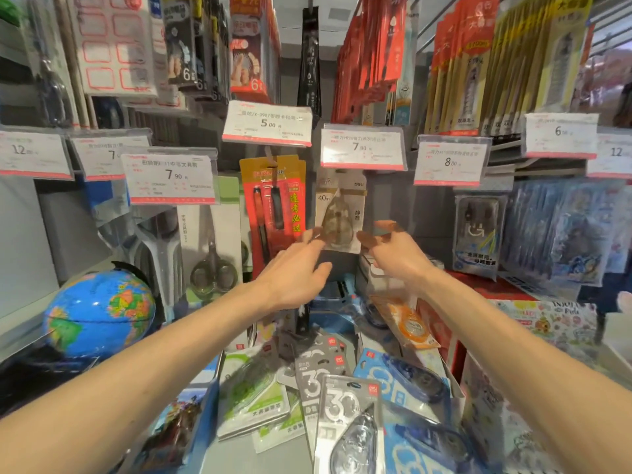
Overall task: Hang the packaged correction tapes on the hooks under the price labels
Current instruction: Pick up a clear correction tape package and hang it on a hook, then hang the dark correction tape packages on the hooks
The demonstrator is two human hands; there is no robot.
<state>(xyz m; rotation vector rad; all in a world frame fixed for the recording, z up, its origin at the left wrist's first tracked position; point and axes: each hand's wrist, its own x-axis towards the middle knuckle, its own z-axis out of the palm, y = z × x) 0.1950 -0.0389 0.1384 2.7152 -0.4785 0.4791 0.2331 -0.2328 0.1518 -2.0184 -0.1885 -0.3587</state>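
Note:
A beige packaged correction tape (pixel 340 213) marked 40m hangs under the 7.90 price label (pixel 363 147). My left hand (pixel 294 275) reaches up with straight fingers, and its fingertips touch the package's lower left corner. My right hand (pixel 393 251) is at the lower right corner with thumb and fingers spread apart, holding nothing. The hook itself is hidden behind the label. Several more packaged correction tapes lie loose on the shelf below: grey ones (pixel 345 405) marked 30, blue ones (pixel 410 374), green ones (pixel 253 398) and an orange one (pixel 410 325).
A red pen package (pixel 273 203) hangs just left of the beige tape and a dark-blue package (pixel 477 234) hangs to its right. Packaged scissors (pixel 212 254) and a blue globe (pixel 99 313) stand at the left. Rows of hanging stationery fill the racks above.

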